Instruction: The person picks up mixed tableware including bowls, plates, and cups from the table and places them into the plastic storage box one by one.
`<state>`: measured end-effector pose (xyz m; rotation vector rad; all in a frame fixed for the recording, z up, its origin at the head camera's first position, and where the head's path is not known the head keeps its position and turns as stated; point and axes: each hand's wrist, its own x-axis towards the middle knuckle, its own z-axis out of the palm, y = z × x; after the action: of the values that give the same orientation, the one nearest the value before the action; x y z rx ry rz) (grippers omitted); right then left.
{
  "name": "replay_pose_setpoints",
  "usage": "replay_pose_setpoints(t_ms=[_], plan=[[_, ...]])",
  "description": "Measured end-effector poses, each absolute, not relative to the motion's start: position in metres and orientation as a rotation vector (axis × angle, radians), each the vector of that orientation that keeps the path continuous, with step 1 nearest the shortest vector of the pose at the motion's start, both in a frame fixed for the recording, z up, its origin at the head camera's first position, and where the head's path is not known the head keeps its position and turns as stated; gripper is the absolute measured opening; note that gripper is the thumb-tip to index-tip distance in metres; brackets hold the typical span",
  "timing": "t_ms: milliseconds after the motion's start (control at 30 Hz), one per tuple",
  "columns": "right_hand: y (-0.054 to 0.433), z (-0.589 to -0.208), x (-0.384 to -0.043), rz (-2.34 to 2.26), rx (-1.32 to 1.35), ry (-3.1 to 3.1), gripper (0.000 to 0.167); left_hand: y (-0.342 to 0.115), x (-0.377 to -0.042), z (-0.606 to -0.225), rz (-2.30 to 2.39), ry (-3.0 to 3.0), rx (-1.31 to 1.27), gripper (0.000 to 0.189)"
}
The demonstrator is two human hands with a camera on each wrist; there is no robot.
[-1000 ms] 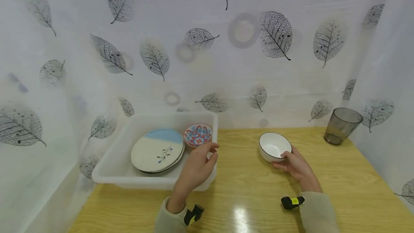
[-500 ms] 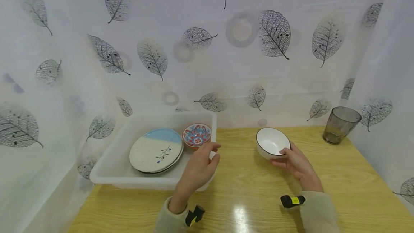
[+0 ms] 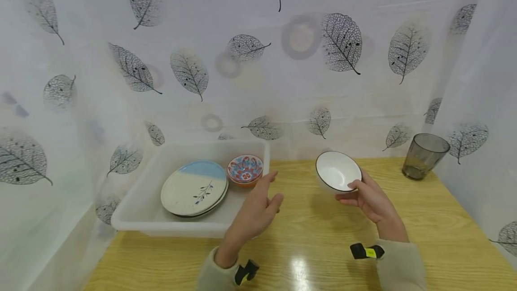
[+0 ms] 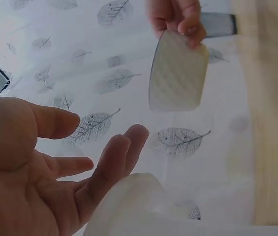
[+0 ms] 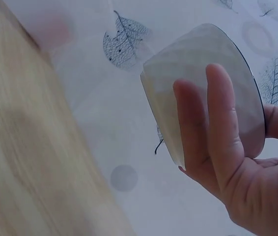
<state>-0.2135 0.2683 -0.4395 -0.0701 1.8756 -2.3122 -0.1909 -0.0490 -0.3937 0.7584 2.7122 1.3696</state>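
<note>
A white bowl [image 3: 337, 172] with a thin dark rim is held above the table by my right hand [image 3: 375, 203], thumb inside the rim and fingers against the outside. The right wrist view shows two fingers along the textured wall of the bowl [image 5: 203, 64]. My left hand [image 3: 256, 212] holds nothing; its fingers are loosely extended over the right edge of a white plastic bin [image 3: 137, 219]. Inside that bin lie stacked plates [image 3: 194, 187], the top one cream and blue with a sprig. Beside them are stacked bowls [image 3: 245, 169] patterned in red and blue.
A grey tinted glass [image 3: 426, 156] stands at the table's back right, beyond my right hand. The wooden table [image 3: 315, 246] is bordered behind and at the sides by a pale curtain [image 3: 299, 93] printed with leaves.
The white bowl has risen off the table and tilted toward me in my right hand. My left hand has shifted slightly right, its fingers straightening.
</note>
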Motion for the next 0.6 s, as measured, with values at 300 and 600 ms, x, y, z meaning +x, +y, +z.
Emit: replay_pose_setpoints(t_ms=[300,600], plan=[[0.255,-0.421,-0.203,-2.240,-0.240,1.968,0.074,-0.039,-0.190,-0.399,1.496,2.562,0.794,0.062],[0.241,-0.407,-0.193,-2.177,-0.311,2.005,0.074,-0.027,-0.187,-0.406,1.642,2.438,0.781,0.062]])
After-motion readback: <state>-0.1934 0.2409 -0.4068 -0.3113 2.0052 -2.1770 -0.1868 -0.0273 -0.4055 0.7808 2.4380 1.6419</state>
